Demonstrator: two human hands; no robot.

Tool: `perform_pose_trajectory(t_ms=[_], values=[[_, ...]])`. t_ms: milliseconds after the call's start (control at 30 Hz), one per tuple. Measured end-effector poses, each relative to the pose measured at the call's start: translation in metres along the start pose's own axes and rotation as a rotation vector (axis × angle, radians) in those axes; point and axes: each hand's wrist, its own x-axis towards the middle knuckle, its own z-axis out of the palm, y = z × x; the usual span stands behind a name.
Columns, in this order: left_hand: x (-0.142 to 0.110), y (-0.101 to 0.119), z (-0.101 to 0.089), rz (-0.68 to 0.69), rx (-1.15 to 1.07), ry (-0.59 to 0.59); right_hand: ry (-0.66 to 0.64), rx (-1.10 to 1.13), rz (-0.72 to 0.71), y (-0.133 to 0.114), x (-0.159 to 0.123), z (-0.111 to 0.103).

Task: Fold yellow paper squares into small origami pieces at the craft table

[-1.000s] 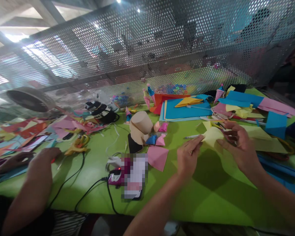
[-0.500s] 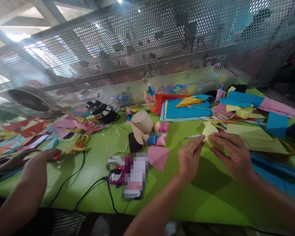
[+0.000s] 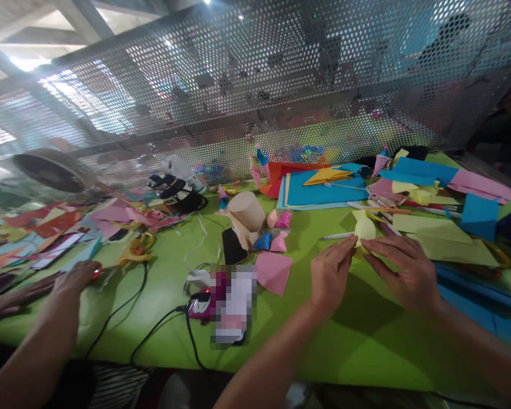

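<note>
A small folded yellow paper (image 3: 364, 228) sits on the green table (image 3: 366, 335), right of centre. My left hand (image 3: 330, 274) pinches its left edge with the fingertips together. My right hand (image 3: 402, 268) comes from the right, its fingers pressed on the paper's lower right part. The two hands' fingertips nearly meet at the paper. A pen (image 3: 335, 236) lies just beyond my left fingertips.
A co-worker's hand (image 3: 74, 277) rests at the left by paper scraps and yellow scissors (image 3: 137, 248). A paper cup (image 3: 246, 215), pink paper (image 3: 273, 271), cables and a blurred device lie centre. Blue sheets (image 3: 323, 190) and more paper crowd the back and right. A perforated metal screen stands behind.
My hands have lowered the yellow paper towards the table and closed together on it. The co-worker's hand at the left has slid a little nearer and lower.
</note>
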Motion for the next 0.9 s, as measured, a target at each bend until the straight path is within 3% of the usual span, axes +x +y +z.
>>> perform_pose_trajectory(t_ms=[300,667,900], values=[[-0.0017,0.0018,0.0013,0.027,0.067,-0.017,0.033,-0.030,-0.014,0.0016,-0.0005,-0.0021],[-0.0002,0.0008,-0.0007,0.210,0.202,-0.024,0.029,-0.038,-0.004,0.0008,0.0025,-0.0039],[-0.0002,0.0045,-0.0011,0.135,0.151,-0.067,0.007,-0.051,-0.045,0.0004,0.0015,-0.0048]])
